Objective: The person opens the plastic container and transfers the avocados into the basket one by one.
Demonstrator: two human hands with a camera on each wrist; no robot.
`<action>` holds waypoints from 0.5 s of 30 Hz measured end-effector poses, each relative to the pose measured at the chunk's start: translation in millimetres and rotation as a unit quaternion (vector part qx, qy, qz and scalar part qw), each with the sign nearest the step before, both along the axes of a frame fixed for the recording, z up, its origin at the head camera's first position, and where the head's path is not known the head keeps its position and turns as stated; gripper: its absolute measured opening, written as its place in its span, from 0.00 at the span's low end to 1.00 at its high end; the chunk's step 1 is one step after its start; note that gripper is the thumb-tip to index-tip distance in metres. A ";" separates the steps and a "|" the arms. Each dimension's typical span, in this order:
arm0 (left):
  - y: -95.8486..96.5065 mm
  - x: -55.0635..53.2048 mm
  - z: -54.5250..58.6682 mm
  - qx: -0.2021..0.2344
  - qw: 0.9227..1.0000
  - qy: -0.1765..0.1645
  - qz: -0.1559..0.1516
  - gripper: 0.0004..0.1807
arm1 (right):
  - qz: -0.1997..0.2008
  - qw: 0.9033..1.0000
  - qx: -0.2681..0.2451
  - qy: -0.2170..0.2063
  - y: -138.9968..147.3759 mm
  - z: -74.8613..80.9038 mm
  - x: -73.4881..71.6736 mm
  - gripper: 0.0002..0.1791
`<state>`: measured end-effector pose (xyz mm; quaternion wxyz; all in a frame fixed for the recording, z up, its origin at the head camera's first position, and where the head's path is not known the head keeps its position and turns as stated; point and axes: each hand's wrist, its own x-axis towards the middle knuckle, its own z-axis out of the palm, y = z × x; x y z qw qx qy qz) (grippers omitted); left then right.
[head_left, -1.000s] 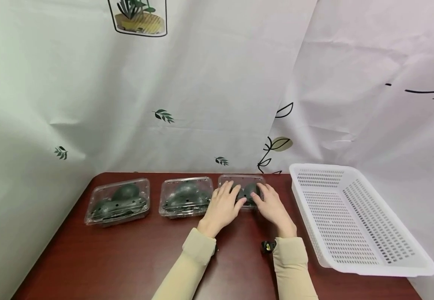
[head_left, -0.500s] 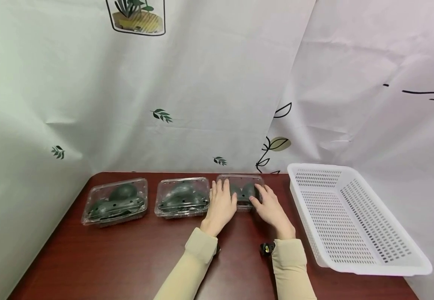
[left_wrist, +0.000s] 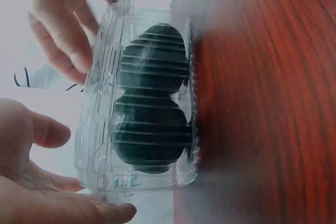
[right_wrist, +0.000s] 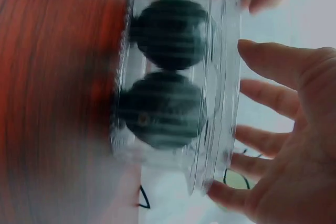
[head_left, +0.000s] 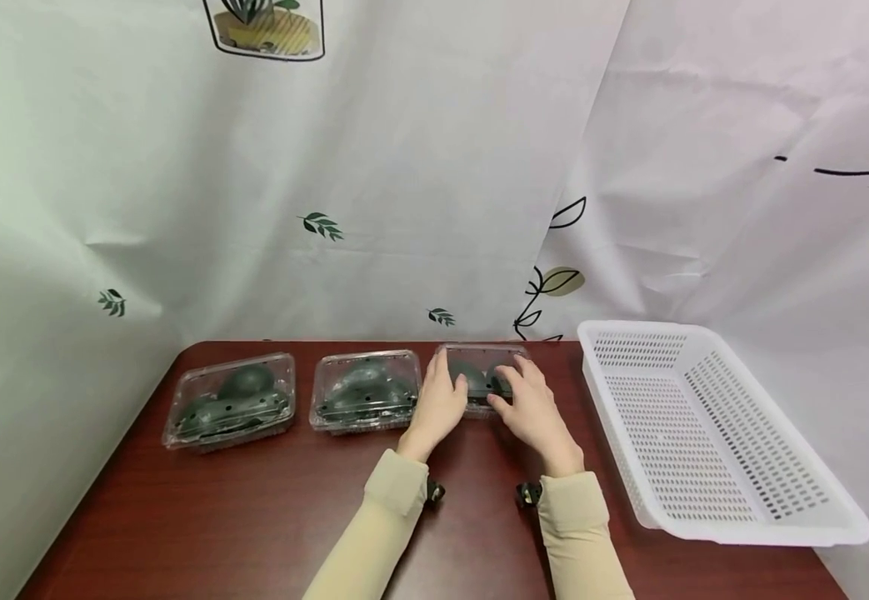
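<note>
A clear plastic clamshell box (head_left: 481,407) stands at the back of the table between both hands. Two dark green avocados (left_wrist: 149,129) show through its wall in each wrist view. My left hand (head_left: 437,408) lies along the box's left end, its fingers extended and its thumb apart from the lid in the left wrist view. At the right end, my right hand (head_left: 537,412) has its fingers spread, fingertips at the lid's edge. Neither hand is curled round the box. To the left stand a second box (head_left: 365,392) and a third box (head_left: 229,402), both closed over avocados.
A white perforated plastic basket (head_left: 704,537) stands on the right of the dark red wooden table (head_left: 269,517). Behind the table hangs a pale patterned cloth (head_left: 419,167).
My left hand has shifted left from the lid to the box's left end. The right hand has moved slightly left over the right end. The boxes stay in place.
</note>
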<state>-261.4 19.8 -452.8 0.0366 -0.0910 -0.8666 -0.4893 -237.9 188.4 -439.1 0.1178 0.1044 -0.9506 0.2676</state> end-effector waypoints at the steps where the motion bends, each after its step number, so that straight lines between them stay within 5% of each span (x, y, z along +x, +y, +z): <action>1: 0.0 -0.7 -0.3 0.010 1.000 -0.003 -0.002 0.33 | 0.002 1.000 0.008 0.017 -2.3 0.0 0.2 0.20; 8: 3.0 -5.0 -5.1 0.108 0.993 -0.039 0.031 0.33 | 0.014 0.993 0.055 0.099 -20.5 2.5 3.4 0.09; 15: 9.1 -7.4 -13.8 0.157 0.983 -0.028 0.090 0.30 | 0.023 0.989 0.109 0.098 -36.6 -3.5 4.2 0.10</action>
